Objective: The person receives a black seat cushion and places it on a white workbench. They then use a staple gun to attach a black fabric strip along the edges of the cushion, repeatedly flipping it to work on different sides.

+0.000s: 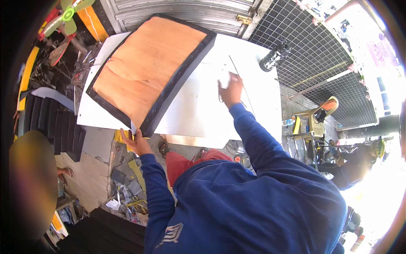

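A wooden panel [148, 59] with black covering folded over its edges [175, 91] lies tilted on the white tabletop [190, 106]. My left hand [137, 143] is closed on the black covering at its near corner, beside a small whitish sliver [133, 127]. Over the table to the right of the panel, my right hand [231, 89] is blurred. A dark, loop-like thing [220, 98] shows beside its fingers; whether they grip it is unclear. A long thin rod [248, 99] lies just past this hand.
At the table's far right stands a black cylindrical container [268, 63]. A grey metal shutter [182, 9] and a wire grid [304, 38] border the far side. Scraps and tools [129, 192] clutter the floor at left. A green-bladed fan [67, 15] is at upper left; another person [357, 163] is at right.
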`<action>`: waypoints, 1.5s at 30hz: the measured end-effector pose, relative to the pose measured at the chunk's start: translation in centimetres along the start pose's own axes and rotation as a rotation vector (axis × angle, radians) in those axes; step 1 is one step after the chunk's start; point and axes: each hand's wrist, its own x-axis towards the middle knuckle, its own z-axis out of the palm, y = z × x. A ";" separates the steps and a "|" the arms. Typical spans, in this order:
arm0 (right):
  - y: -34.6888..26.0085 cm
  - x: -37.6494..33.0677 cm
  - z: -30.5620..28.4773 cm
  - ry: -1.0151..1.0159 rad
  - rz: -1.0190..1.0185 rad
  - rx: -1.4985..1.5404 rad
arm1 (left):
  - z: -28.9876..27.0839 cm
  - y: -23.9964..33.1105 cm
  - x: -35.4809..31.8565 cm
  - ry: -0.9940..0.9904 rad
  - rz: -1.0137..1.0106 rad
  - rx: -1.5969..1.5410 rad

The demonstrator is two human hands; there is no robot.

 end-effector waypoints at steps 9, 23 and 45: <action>11.8 -3.8 1.7 -0.439 -0.016 -0.345 | -1.1 0.5 1.1 -0.184 0.048 0.193; -14.7 -15.3 11.4 -0.214 0.273 -0.169 | -1.7 1.2 0.7 -0.260 -0.065 0.202; -17.1 -18.0 12.6 -0.178 0.246 -0.137 | -2.3 1.4 2.1 -0.356 -0.022 0.243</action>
